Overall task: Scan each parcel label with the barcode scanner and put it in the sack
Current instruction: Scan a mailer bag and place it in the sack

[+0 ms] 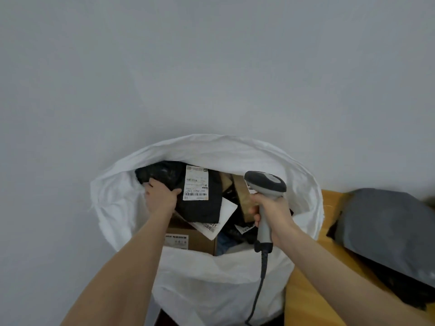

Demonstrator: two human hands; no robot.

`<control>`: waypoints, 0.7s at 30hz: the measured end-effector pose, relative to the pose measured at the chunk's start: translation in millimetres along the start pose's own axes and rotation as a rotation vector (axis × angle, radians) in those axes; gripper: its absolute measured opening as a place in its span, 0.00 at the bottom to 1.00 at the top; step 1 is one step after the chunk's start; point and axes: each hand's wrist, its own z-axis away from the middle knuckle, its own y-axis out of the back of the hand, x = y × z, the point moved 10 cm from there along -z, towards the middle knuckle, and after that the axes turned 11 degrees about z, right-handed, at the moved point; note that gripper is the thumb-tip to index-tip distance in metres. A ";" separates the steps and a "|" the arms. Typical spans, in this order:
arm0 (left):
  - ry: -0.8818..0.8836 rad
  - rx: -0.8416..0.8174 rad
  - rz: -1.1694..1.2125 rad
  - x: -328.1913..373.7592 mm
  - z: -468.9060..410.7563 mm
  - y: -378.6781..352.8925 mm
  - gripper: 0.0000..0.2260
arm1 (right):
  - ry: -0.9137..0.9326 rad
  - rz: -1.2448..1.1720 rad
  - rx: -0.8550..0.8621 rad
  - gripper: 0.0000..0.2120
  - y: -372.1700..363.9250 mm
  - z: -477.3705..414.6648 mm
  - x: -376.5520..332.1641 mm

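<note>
Head: hands [160, 195] [271, 209] on parcel [203, 208], scanner [266, 182]

The sack [211, 278] looks woven white cloth, the parcel [200, 208] glossy black plastic, its label [196, 183] matt paper, the counter [303, 295] smooth wood.

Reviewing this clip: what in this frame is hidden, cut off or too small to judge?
All in the head view:
- The label on the black parcel is too small and blurred to read.
- The left hand has fingers partly hidden under that parcel.
- The scanner window faces away, so whether it is scanning cannot be told.
- The grey parcel on the table is cut by the right edge, and no label shows.
- The cable leaves the bottom edge.
</note>
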 end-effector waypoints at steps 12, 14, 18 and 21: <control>-0.397 -0.105 -0.748 40.7 20.6 -33.2 0.20 | -0.048 -0.045 0.050 0.02 33.9 13.8 16.5; -0.632 -0.014 -0.643 90.0 44.8 -36.3 0.16 | -0.058 -0.073 0.089 0.04 57.8 21.4 21.1; -0.906 -0.180 -0.438 163.0 127.9 -86.5 0.15 | -0.047 -0.143 0.143 0.02 111.5 46.1 34.9; -1.007 -0.321 -0.385 196.2 216.9 -137.8 0.18 | -0.045 -0.180 0.211 0.02 174.2 74.9 55.1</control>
